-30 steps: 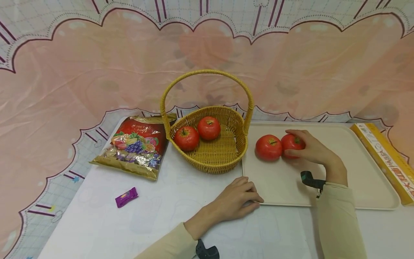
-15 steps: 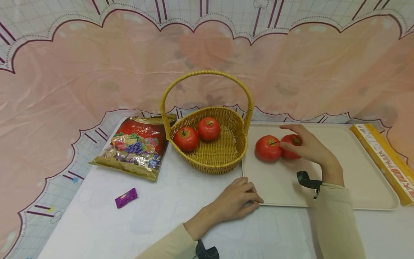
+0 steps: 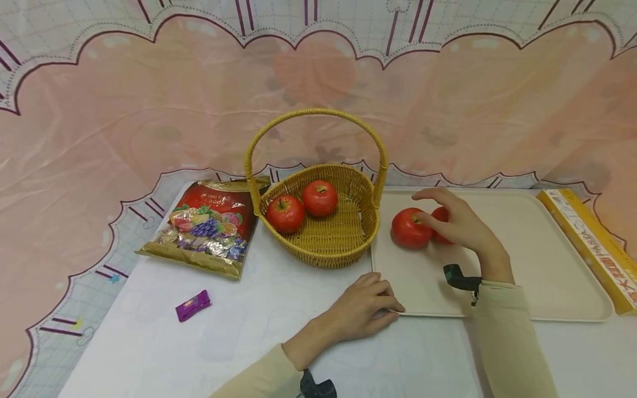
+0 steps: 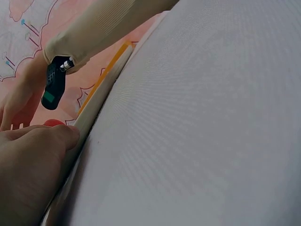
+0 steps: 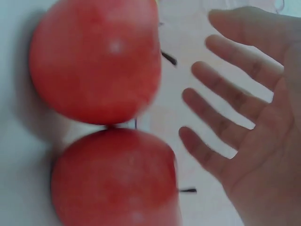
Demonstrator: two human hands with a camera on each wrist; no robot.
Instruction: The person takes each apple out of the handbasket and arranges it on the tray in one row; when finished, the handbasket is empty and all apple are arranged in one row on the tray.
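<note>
In the head view, two red apples (image 3: 411,228) sit side by side on the beige tray (image 3: 497,301); the right one (image 3: 440,214) is partly covered by my right hand (image 3: 463,224). That hand hovers over them with thumb and fingers spread, holding nothing. Both apples (image 5: 96,61) and their dark stems show large in the right wrist view, apart from the spread fingers (image 5: 225,77). My left hand (image 3: 360,309) rests at the tray's near left corner, fingers loosely bent against its edge. Two more apples (image 3: 286,214) lie in the yellow wicker basket (image 3: 328,257).
The basket's tall arched handle (image 3: 316,111) rises beside the tray. To its left are a red and gold candy bag (image 3: 201,226) and a small purple wrapped candy (image 3: 193,305). A yellow pasta box (image 3: 592,249) lies along the tray's right edge. A patterned cloth (image 3: 209,110) hangs behind.
My right hand has let go of the right apple, lifted off it and moved left toward the other apple, with its fingers spread. My left hand has stayed at the tray corner.
</note>
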